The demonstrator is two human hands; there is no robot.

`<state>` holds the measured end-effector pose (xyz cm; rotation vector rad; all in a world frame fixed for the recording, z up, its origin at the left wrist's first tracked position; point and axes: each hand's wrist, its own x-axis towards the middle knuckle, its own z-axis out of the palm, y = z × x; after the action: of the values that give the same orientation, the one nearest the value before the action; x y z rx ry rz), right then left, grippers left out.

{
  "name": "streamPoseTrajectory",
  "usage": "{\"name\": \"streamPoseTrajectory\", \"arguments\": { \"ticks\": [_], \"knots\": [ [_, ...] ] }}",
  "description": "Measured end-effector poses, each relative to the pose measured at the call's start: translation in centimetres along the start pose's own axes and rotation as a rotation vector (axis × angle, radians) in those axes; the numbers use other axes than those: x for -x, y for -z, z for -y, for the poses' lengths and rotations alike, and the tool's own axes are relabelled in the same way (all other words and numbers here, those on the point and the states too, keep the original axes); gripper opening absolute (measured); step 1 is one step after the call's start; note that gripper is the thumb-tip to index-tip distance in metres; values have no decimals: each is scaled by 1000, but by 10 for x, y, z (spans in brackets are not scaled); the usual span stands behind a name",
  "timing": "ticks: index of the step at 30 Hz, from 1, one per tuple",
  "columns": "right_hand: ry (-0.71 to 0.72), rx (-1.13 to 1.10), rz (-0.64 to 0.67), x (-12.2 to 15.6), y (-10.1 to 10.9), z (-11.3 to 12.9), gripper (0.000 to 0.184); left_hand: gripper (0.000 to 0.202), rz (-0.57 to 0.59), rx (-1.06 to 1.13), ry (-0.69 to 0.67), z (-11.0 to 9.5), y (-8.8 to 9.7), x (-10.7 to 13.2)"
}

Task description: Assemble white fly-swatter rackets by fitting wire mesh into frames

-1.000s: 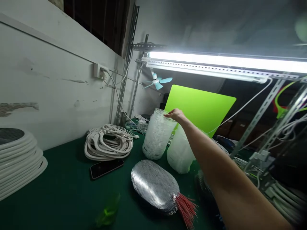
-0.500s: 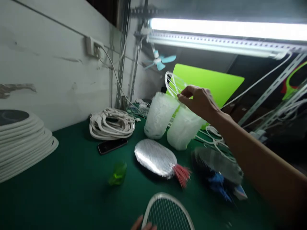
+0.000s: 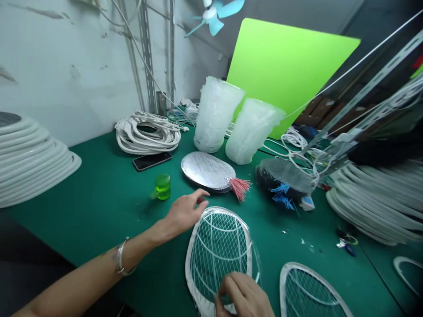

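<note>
While your right hand (image 3: 243, 295) closes on the lower edge of a white bug-zapper racket head (image 3: 189, 259), you work at a bench covered by a green rubber mat (image 3: 99, 207), with a scuffed white wall (image 3: 66, 66) and a slotted steel upright (image 3: 146, 57) behind it and a small teal fan (image 3: 214, 15) above. A lime-green board (image 3: 287, 75) leans at the far end of the bench.

The racket head lies flat on the mat, directly in front of you, its wire mesh facing up. Your right fingers (image 3: 231, 286) curl over its bottom rim and wires, gripping it. Your left hand (image 3: 187, 213), open with fingers loosely curved, sits just beside the head's upper left rim; a silver bangle (image 3: 122, 259) circles that wrist. A second racket head (image 3: 310, 290) lies to the right, near your right hand.

Beyond them stand two stacks of clear plastic grilles (image 3: 214, 114), a silver mesh stack with red wires (image 3: 208, 171), a dark mesh bundle with blue wires (image 3: 280, 180), a small green cup (image 3: 162, 187), a smartphone (image 3: 152, 160), a coil of white frames (image 3: 147, 134) and piled white rings (image 3: 380, 202).

A small printed tag (image 3: 307, 202) by the blue wires is too small to read; no brand shows.
</note>
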<state>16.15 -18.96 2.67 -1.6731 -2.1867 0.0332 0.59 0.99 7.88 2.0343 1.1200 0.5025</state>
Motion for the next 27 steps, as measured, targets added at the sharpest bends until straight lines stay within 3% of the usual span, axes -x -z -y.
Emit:
{"name": "streamPoseTrajectory", "arguments": {
  "ticks": [3, 8, 14, 27],
  "knots": [
    [1, -3, -16, -9, -1, 3, 14, 32, 55, -227, -85, -7, -22, -23],
    [-41, -9, -75, -21, -4, 5, 14, 19, 121, -234, -75, -11, -46, -51],
    [-124, 1, -75, -24, -11, 12, 13, 15, 115, -256, -105, -8, -54, -59],
    [-155, -16, -40, -21, -24, 13, 14, 14, 103, -316, -113, -7, -62, -58]
  ]
}}
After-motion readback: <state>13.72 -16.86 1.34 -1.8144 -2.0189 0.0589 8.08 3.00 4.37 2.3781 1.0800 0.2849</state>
